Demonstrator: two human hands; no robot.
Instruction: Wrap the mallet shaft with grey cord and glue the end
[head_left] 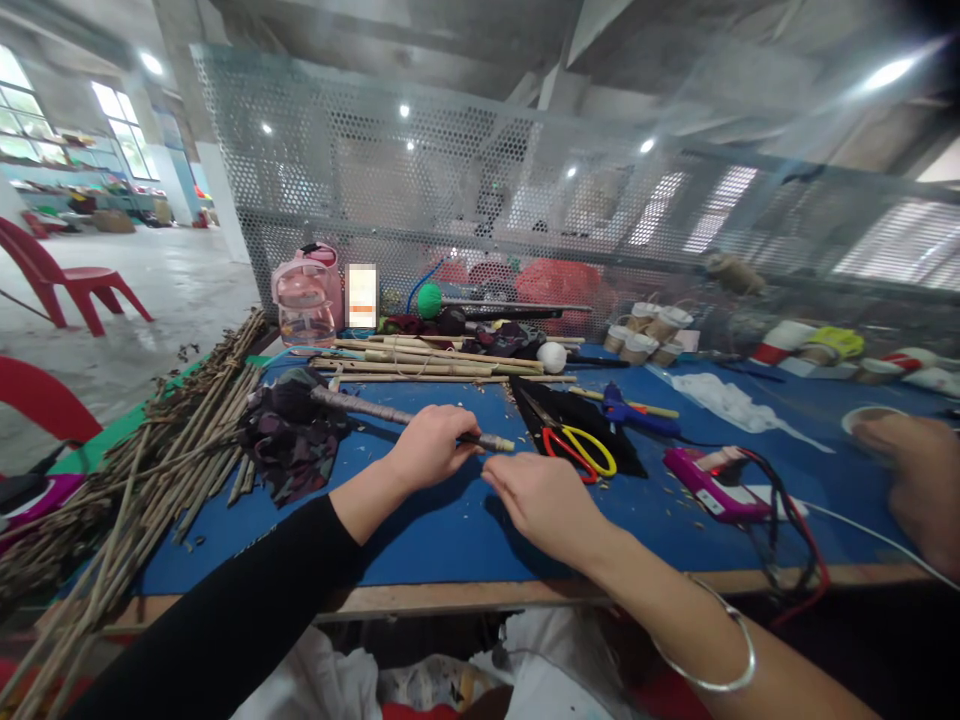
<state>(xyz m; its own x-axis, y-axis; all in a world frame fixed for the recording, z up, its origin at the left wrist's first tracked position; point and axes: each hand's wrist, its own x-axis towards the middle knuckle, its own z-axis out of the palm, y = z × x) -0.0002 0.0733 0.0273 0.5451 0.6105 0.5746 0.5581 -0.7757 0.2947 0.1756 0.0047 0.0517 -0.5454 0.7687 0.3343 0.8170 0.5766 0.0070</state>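
My left hand (pixel 431 445) is closed around a wrapped stick (pixel 390 412) that lies on the blue table top (pixel 450 520). The stick's far end carries a bunch of dark fabric (pixel 289 430). My right hand (pixel 540 495) sits just right of the stick's near tip, fingers pinched together near it; what they pinch is too small to make out. A metal bangle (pixel 720 650) circles my right wrist.
A pile of thin twigs (pixel 150 470) lies at left. Yellow-handled scissors (pixel 577 445), a blue glue gun (pixel 634 412), a purple glue gun (pixel 712 480), bamboo sticks (pixel 435 362), a pink bottle (pixel 306 295) and twine spools (pixel 649 335) surround. Another person's hand (pixel 911 480) rests at right.
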